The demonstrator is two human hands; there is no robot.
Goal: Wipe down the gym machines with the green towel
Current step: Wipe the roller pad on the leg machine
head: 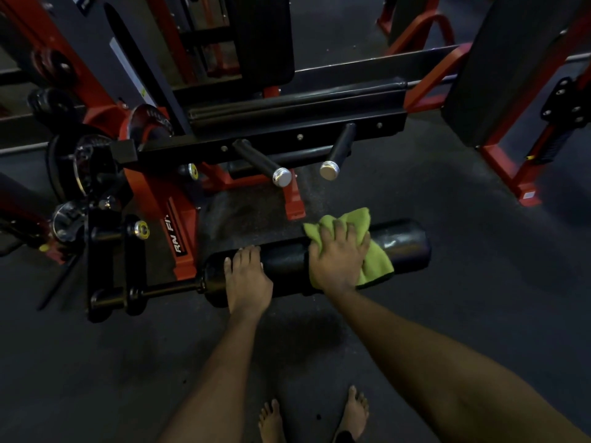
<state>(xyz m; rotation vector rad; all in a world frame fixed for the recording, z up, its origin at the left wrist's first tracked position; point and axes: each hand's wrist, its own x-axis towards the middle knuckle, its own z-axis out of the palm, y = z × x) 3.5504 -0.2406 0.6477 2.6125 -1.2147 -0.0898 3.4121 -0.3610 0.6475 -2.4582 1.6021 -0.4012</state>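
R hand (339, 259) flat, wiping green cloth towel (379, 266) over black foam roller (287, 266); L hand (248, 282) flat, steadying; next: likely roller's right end.

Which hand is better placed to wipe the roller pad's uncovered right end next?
Probably right. The right hand presses the green towel on the roller pad, right beside that bare end; the left hand rests on the pad's left part with no towel.
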